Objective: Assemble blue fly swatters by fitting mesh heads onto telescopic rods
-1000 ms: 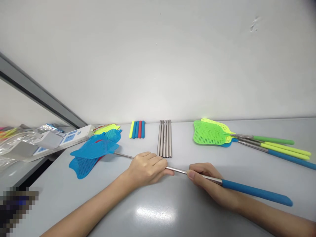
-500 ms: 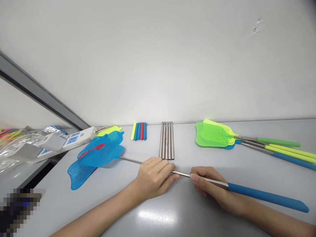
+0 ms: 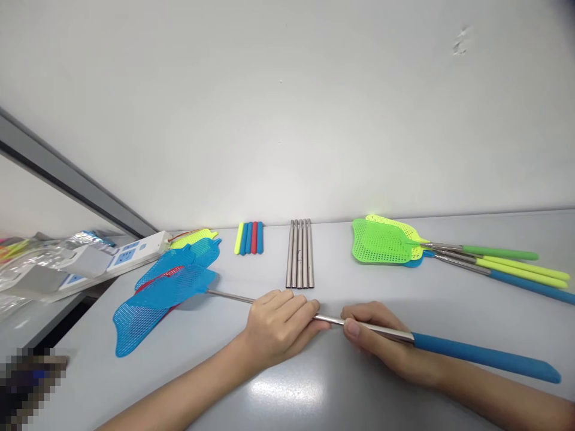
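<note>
A blue fly swatter (image 3: 182, 290) with a thin metal telescopic shaft lies across in front of me, its perforated head at the left and its blue grip at the right. My left hand (image 3: 282, 323) is wrapped over the middle of the shaft. Closer to the blue grip, my right hand (image 3: 377, 335) pinches the thicker metal tube between thumb and fingers. A short stretch of bare shaft shows between both hands. Under the held swatter's head lie other swatter heads, blue, red and yellow (image 3: 196, 237). Just beyond my left hand stand several metal tubes (image 3: 299, 254) laid side by side.
Short coloured foam grips (image 3: 248, 238) lie in a row near the wall. Finished-looking swatters with green (image 3: 381, 242), yellow and blue grips are piled at the right. A white power strip (image 3: 139, 251) with plugged-in adapters and clear plastic bags (image 3: 40, 260) occupy the left.
The view has shifted slightly, so things on the table appear a little further left. The swatter's head sits slightly further left and lower. Both hands keep their hold on the shaft.
</note>
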`<state>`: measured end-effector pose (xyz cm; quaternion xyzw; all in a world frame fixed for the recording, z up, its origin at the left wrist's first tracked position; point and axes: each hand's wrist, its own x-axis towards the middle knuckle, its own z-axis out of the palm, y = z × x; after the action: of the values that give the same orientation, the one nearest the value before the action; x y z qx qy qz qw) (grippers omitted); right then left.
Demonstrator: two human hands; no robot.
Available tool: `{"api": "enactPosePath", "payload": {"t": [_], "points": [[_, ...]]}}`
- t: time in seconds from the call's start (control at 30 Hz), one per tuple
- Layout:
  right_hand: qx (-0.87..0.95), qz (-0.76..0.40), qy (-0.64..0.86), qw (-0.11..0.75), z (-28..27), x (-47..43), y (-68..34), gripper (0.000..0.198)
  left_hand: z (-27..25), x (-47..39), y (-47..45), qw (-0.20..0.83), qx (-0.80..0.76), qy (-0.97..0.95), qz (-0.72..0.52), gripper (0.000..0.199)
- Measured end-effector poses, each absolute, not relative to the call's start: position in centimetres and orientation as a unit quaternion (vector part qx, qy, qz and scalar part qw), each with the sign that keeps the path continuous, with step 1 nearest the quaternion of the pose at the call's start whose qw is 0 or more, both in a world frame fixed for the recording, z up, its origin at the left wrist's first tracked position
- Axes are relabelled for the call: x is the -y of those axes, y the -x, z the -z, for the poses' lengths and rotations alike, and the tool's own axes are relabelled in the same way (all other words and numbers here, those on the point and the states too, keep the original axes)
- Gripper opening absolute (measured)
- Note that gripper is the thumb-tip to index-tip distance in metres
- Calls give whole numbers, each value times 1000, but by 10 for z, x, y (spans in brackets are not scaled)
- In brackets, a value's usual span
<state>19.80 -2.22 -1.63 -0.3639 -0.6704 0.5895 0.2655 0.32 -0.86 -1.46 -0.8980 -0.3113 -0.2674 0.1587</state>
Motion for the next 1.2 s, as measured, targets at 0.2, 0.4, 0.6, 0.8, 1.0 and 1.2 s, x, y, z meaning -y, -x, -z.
{"api": "enactPosePath", "payload": {"t": [0.2, 0.4, 0.6, 0.8, 1.0, 1.2], "points": [[669, -576, 400, 246, 15, 20, -197, 46, 14, 5, -1, 179, 307, 899, 255, 27], [651, -593, 409, 242, 11, 21, -199, 44, 12, -4, 6, 199, 262, 918, 223, 33], [659, -588, 385, 268, 11, 21, -198, 43, 8, -10, 10, 223, 233, 919, 227, 35], [649, -591, 389, 281, 10, 23, -199, 42, 5, -12, 12, 232, 216, 920, 229, 35], [646, -593, 389, 281, 9, 22, -200, 41, 3, -15, 17, 252, 217, 918, 218, 35], [645, -588, 395, 286, 11, 22, -202, 42, 3, -17, 20, 267, 216, 916, 209, 36]]}}
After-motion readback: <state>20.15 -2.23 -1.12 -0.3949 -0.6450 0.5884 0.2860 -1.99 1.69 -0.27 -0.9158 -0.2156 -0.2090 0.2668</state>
